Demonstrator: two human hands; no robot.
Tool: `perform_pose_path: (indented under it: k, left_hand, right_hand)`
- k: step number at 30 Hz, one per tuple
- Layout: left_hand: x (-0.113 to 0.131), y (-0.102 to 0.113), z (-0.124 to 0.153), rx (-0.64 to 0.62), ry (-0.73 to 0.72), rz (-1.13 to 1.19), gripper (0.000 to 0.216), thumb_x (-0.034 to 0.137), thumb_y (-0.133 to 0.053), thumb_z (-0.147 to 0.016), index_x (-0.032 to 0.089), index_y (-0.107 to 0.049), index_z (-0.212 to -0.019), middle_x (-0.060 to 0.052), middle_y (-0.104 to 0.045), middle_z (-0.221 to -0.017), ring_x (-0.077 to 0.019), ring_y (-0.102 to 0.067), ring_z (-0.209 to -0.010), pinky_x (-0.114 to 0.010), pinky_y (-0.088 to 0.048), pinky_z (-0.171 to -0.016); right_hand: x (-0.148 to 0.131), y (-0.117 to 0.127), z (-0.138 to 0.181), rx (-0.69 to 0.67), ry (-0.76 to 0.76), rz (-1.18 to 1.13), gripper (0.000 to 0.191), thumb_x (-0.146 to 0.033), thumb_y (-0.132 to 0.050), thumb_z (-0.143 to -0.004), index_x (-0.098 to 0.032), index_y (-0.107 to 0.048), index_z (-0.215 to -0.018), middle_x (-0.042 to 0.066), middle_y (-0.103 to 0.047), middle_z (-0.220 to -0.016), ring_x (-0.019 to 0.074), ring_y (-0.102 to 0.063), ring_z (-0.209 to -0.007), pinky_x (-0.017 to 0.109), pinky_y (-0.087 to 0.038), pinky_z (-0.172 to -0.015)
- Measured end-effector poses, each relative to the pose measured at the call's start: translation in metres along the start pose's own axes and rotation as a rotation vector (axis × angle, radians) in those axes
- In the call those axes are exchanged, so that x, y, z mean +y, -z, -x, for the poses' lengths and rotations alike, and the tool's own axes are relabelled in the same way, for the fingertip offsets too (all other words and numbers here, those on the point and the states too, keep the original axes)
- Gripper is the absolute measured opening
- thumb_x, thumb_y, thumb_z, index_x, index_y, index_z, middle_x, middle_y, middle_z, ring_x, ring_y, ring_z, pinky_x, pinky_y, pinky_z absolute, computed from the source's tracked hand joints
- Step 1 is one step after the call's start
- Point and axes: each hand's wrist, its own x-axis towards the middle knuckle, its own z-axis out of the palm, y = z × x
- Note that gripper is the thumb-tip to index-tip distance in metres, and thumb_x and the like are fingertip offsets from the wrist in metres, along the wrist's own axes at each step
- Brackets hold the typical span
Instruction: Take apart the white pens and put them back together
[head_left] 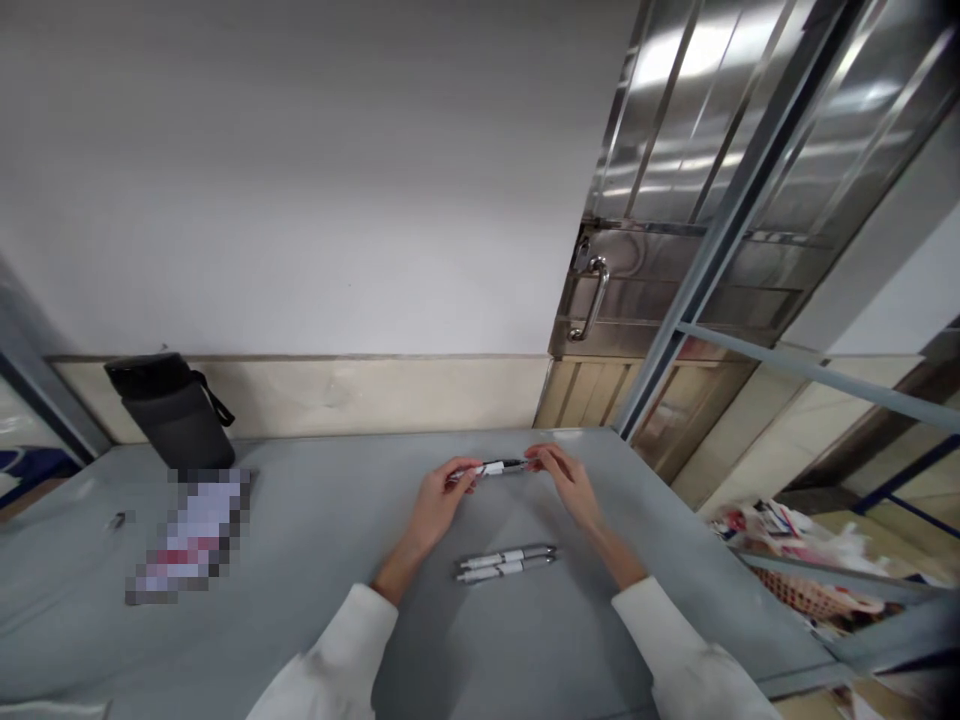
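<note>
A white-and-black pen (493, 468) is held level above the grey table, between my two hands. The fingers of my left hand (444, 492) are closed around its white end. At the dark, pointed end, my right hand (568, 482) has thumb and fingers pinched together; whether they grip the tip itself or a small part at it is too small to tell. Closer to me, two similar white pens with silvery ends, an upper pen (506, 557) and a lower pen (506, 570), lie side by side on the table between my forearms.
On the left stand a dark bottle (176, 415) with a strap and a blurred-out flat item (196, 530). A small object (117, 520) lies beside them. Behind the grey table (315, 580) rises a wall. A metal post (720, 245) and a basket (799, 592) are at right.
</note>
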Motion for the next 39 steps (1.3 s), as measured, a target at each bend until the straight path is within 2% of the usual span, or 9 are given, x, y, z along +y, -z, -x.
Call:
perform_pose_path:
  k: [5, 10, 16, 21, 26, 34, 39]
  left_hand:
    - [-0.003, 0.0, -0.002, 0.012, 0.004, -0.004, 0.039, 0.049, -0.062, -0.09, 0.02, -0.078, -0.11, -0.007, -0.08, -0.1, -0.0211, -0.071, -0.081, -0.032, -0.056, -0.081]
    - [-0.002, 0.003, -0.002, 0.018, -0.003, -0.014, 0.038, 0.048, -0.063, -0.09, 0.019, -0.078, -0.109, -0.007, -0.08, -0.101, -0.0208, -0.071, -0.081, -0.032, -0.056, -0.081]
    - [-0.003, 0.004, -0.002, 0.016, -0.025, -0.024, 0.039, 0.048, -0.062, -0.09, 0.017, -0.078, -0.109, -0.008, -0.08, -0.1, -0.0208, -0.071, -0.082, -0.032, -0.056, -0.081]
    - [-0.007, 0.008, -0.004, 0.029, -0.039, -0.016, 0.041, 0.049, -0.063, -0.089, 0.018, -0.078, -0.11, -0.008, -0.08, -0.1, -0.0209, -0.072, -0.082, -0.032, -0.057, -0.082]
    - [-0.012, 0.012, -0.008, 0.055, -0.036, -0.001, 0.044, 0.052, -0.063, -0.088, 0.017, -0.077, -0.111, -0.008, -0.08, -0.099, -0.0219, -0.072, -0.083, -0.033, -0.058, -0.082]
    - [-0.021, 0.015, -0.013, 0.108, -0.028, 0.034, 0.044, 0.051, -0.063, -0.087, 0.016, -0.076, -0.109, -0.009, -0.081, -0.099, -0.0232, -0.073, -0.083, -0.034, -0.058, -0.079]
    - [-0.024, 0.015, -0.015, 0.118, -0.026, 0.035, 0.044, 0.051, -0.063, -0.087, 0.016, -0.076, -0.109, -0.01, -0.08, -0.1, -0.0234, -0.073, -0.084, -0.034, -0.058, -0.079]
  right_hand:
    - [-0.002, -0.004, 0.002, -0.116, 0.03, 0.06, 0.039, -0.058, -0.055, -0.097, -0.024, -0.071, -0.088, 0.006, -0.068, -0.081, 0.0252, -0.064, -0.079, 0.039, -0.052, -0.08]
    - [0.0, -0.005, 0.0, -0.156, -0.003, 0.1, 0.042, -0.062, -0.057, -0.094, -0.024, -0.069, -0.082, 0.005, -0.067, -0.075, 0.0243, -0.063, -0.076, 0.038, -0.05, -0.077]
    - [-0.001, -0.013, -0.006, -0.102, -0.024, 0.093, 0.05, -0.073, -0.055, -0.089, -0.026, -0.069, -0.077, 0.005, -0.066, -0.07, 0.0258, -0.063, -0.073, 0.04, -0.051, -0.077]
    - [-0.002, -0.019, -0.006, -0.071, -0.024, 0.056, 0.049, -0.071, -0.052, -0.091, -0.027, -0.067, -0.075, 0.005, -0.065, -0.069, 0.0246, -0.061, -0.068, 0.041, -0.052, -0.074]
    - [0.007, -0.011, -0.005, 0.022, -0.037, 0.008, 0.053, -0.073, -0.053, -0.09, -0.025, -0.065, -0.072, 0.008, -0.066, -0.071, 0.0241, -0.06, -0.066, 0.042, -0.051, -0.071]
    - [0.02, -0.003, -0.015, 0.087, -0.079, 0.006, 0.062, -0.085, -0.05, -0.083, -0.026, -0.061, -0.069, 0.009, -0.069, -0.075, 0.0249, -0.059, -0.067, 0.042, -0.052, -0.071]
    - [0.014, 0.004, -0.018, 0.057, -0.088, 0.031, 0.058, -0.082, -0.051, -0.086, -0.026, -0.064, -0.075, 0.009, -0.07, -0.077, 0.0259, -0.063, -0.071, 0.043, -0.052, -0.076]
